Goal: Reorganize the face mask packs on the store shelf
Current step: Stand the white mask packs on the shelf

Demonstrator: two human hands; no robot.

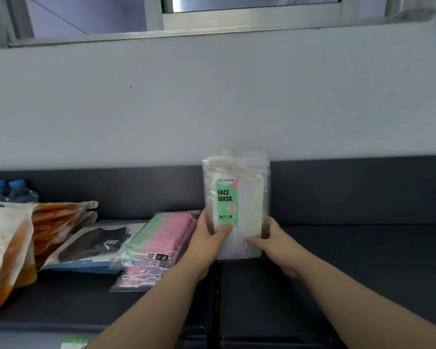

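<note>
Green mask packs [237, 205] stand upright, left hand [207, 238] and right hand [275, 241] gripping them; pink packs [161, 234] lie flat, not tidied yet

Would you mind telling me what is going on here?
A person grips a stack of clear face mask packs upright at the dark shelf, the left hand on its lower left edge, the right hand on its lower right. Left of it lie pink and green mask packs, a black mask pack and orange bags.
</note>
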